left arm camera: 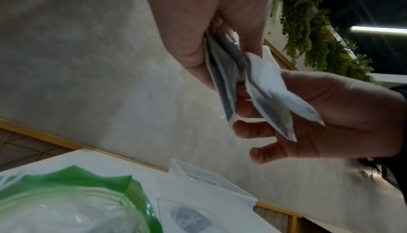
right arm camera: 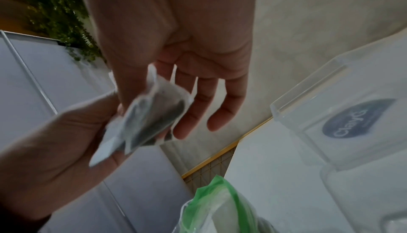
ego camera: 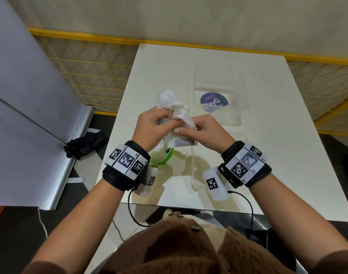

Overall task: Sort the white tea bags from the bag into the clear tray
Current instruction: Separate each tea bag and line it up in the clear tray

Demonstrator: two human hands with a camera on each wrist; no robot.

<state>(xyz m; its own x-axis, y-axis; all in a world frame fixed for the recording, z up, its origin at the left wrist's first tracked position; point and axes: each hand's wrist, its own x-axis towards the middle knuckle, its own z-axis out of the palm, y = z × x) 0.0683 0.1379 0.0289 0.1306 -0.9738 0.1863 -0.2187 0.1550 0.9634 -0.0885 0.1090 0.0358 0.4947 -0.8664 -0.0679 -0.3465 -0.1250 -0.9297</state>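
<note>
the white table (ego camera: pixel 218 175) carries the clear tray (ego camera: pixel 242 115), just beyond the hands, and the green-edged plastic bag (ego camera: pixel 161 155) below the left wrist. both hands hold a tangled bunch of white tea bags (ego camera: pixel 177 109) above the table. the left hand (ego camera: pixel 151 125) clamps the bunch; the right hand (ego camera: pixel 206 131) pinches one tea bag (left arm camera: pixel 270 87). best to pull slowly so the strings (ego camera: pixel 170 113) unhook, then carry that single bag rightward over the tray.

Pinching white tea bags (right arm camera: pixel 152 115) between right hand (right arm camera: pixel 176 45) & left hand (right arm camera: pixel 55 149), above green-edged bag (right arm camera: pixel 211 207), nr clear tray (right arm camera: pixel 352 115).
</note>
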